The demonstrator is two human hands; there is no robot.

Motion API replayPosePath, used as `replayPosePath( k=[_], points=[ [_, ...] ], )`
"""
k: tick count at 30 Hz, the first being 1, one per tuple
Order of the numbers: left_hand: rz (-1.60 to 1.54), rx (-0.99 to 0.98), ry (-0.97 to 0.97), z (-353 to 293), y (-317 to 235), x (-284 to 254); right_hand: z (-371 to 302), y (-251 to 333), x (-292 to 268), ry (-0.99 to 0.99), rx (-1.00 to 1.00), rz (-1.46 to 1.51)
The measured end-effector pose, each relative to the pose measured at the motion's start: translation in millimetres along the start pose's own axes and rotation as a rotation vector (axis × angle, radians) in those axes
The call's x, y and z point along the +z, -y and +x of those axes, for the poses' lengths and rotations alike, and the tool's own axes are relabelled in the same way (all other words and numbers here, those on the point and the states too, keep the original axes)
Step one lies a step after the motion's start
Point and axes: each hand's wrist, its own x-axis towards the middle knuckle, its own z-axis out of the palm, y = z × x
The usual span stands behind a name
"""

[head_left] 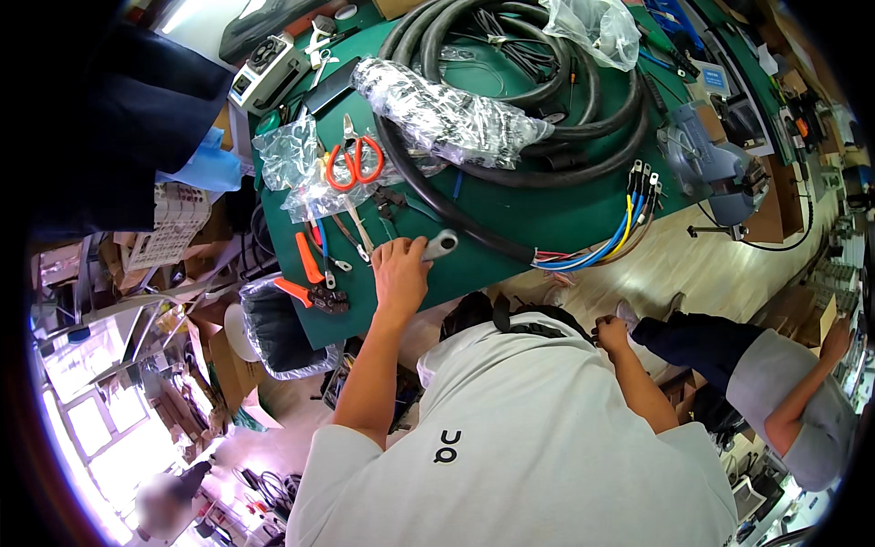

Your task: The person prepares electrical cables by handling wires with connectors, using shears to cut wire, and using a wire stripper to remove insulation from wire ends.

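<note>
My left hand (401, 272) is closed around a grey metal tool with a ring-shaped end (442, 244), above the front edge of the green mat. My right hand (612, 334) hangs lower, off the table edge by my body. Its fingers are curled, and whatever lies in them is hidden. A thick black cable (492, 239) ends in several coloured wires (597, 254) tipped with metal lugs. Left of my left hand lies a crimping tool (321, 296) with orange handles. Red-handled cutters (354, 164) rest on plastic bags beyond.
Coils of black cable (643, 132), partly bubble-wrapped (447, 114), fill the table's far side. A grey bench vise (711, 159) stands at the right. Short lugged wires (330, 264) lie near the left edge. Another person (775, 383) stands to my right; boxes and shelving surround us.
</note>
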Motion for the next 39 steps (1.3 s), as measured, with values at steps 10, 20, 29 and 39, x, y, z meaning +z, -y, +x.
replayPosePath(
  k=[10, 20, 29, 39],
  points=[
    [-0.254, -0.269, -0.286, 62, 51, -46, -9, 30, 25, -0.003, -0.008, 0.028],
    [-1.915, -0.542, -0.045, 114, 78, -60, -30, 16, 27, -0.108, 0.028, 0.112],
    [-1.756, -0.386, 0.084, 129, 74, -44, -41, -15, 32, -0.149, 0.06, 0.138],
    [-1.544, -0.516, 0.087, 129, 100, -5, -36, 44, 26, -0.438, -0.322, -0.045]
  ],
)
